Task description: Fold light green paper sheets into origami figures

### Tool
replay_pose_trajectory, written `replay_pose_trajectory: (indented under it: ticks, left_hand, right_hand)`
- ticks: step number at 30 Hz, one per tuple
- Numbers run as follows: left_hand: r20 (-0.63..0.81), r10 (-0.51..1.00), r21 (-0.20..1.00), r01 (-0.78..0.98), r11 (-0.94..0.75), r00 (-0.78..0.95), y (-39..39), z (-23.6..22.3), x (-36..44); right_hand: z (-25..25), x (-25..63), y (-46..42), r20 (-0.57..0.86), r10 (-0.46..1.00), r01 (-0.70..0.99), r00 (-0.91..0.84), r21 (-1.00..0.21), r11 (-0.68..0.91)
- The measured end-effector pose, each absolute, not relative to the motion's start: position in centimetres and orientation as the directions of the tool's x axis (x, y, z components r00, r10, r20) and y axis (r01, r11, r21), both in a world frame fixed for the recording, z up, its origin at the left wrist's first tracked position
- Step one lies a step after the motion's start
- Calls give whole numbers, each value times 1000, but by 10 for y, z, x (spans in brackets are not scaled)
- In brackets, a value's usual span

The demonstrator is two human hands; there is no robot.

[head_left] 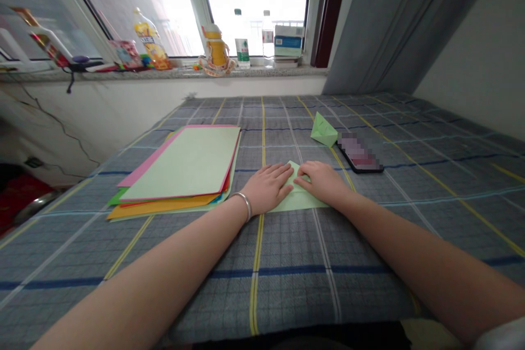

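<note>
A light green sheet of paper (301,201), folded to a point at its far end, lies on the checked cloth in front of me. My left hand (268,186) rests flat on its left side, fingers stretched out and palm down; a silver bangle circles that wrist. On the right side of the paper, my right hand (322,179) has its fingers curled, with thumb and forefinger pinching at a fold near the middle. Both hands hide much of the sheet. Beyond the right hand stands a folded green paper piece (324,130), touching or very near a phone (359,152).
A stack of coloured paper (184,161), pale green on top, lies left of my hands. The checked cloth (287,290) covers the whole surface. On the windowsill (180,73) at the back stand several bottles, a yellow cup (216,49) and boxes (287,44).
</note>
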State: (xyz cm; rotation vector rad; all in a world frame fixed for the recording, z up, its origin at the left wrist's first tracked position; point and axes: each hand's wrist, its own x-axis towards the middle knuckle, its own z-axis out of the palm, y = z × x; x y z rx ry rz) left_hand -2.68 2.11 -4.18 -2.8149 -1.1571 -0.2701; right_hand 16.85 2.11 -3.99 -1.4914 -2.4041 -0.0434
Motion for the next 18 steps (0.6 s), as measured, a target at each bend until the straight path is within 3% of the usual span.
replay_pose_trajectory:
  ticks: [9,18]
  left_hand:
    - [137,715,-5,722,-691,685,24,-46,-28]
    - [176,708,-125,729,-673,684,17,-44,-24]
  right_hand:
    - [-31,199,27,104,925,833,-364,-409,374]
    - [-11,232,26,-160,938,853,-306,-484,195]
